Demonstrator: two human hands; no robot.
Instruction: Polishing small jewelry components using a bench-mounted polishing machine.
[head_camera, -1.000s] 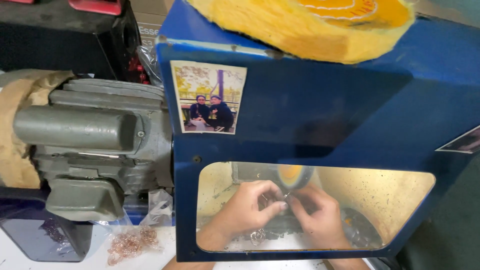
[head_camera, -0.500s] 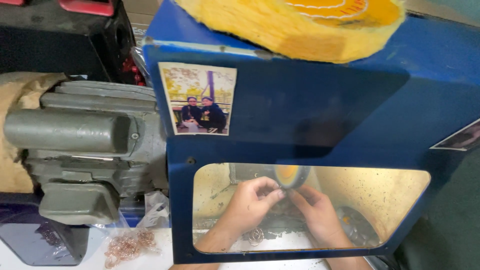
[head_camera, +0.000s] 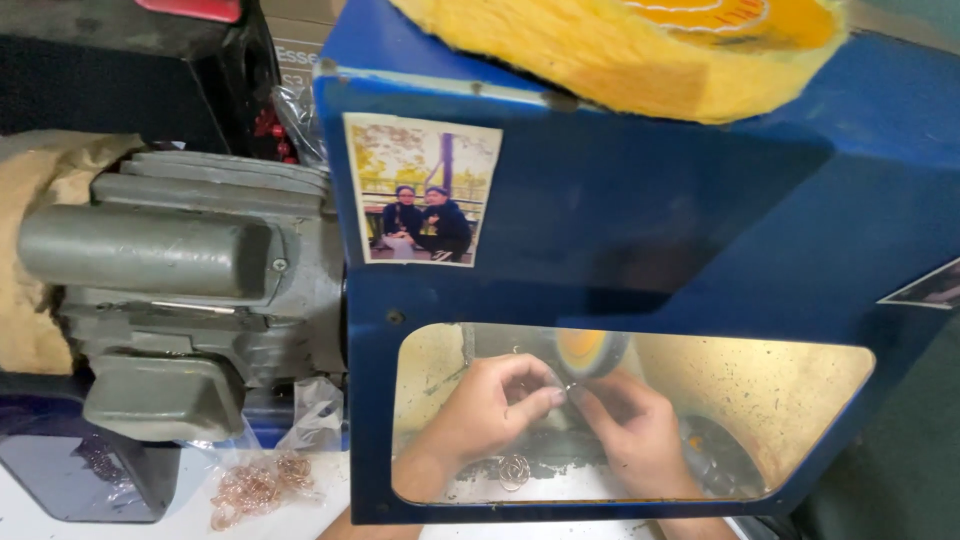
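Note:
Through the clear window of a blue hood (head_camera: 640, 230) I see both my hands. My left hand (head_camera: 485, 410) and my right hand (head_camera: 635, 435) meet fingertip to fingertip, pinching a small wire ring piece (head_camera: 568, 388) just below a spinning yellow buffing wheel (head_camera: 590, 352). The piece is tiny and mostly hidden by my fingers. A loose coppery wire ring (head_camera: 514, 468) lies on the floor of the hood beneath my left hand.
A grey electric motor (head_camera: 190, 290) sits left of the hood. A pile of coppery wire rings (head_camera: 258, 486) lies on a plastic bag in front of it. A spare yellow cloth wheel (head_camera: 650, 50) rests on the hood. A photo sticker (head_camera: 420, 190) is on its face.
My view has shifted slightly, so the hood and motor sit a little differently in frame. My hands stay together at the wheel, with the fingers slightly rearranged on the piece.

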